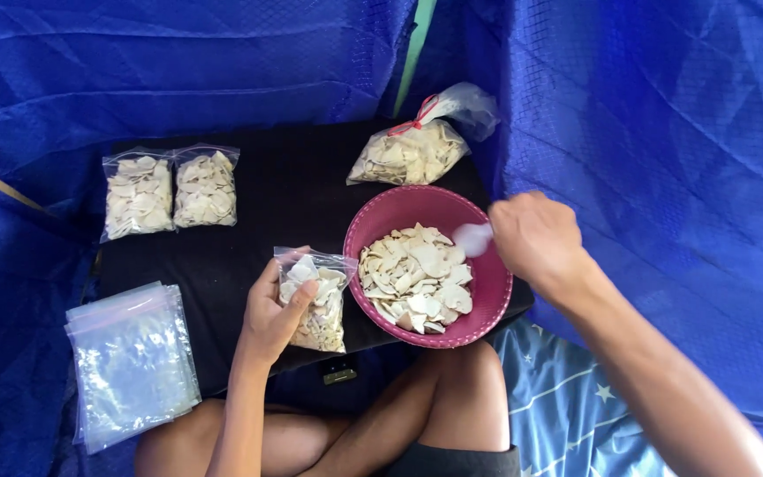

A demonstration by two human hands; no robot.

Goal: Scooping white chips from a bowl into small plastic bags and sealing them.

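Clear plastic bag (318, 300), part full of pale chips, stands on the black tabletop (293, 190) just left of the pink bowl (487, 305), left hand (274, 311) gripping its side, thumb by the open mouth. Right hand (536, 237) is clenched on a blurred whitish piece (472, 238) over the bowl; bag looks light, floppy, slick, contents brittle, so hold near the rim, don't squeeze

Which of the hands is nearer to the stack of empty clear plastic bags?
Left. The left hand grips a small clear bag of pale chips just right of the stack of empty clear plastic bags. The right hand is far off, over the round pink bowl's right rim.
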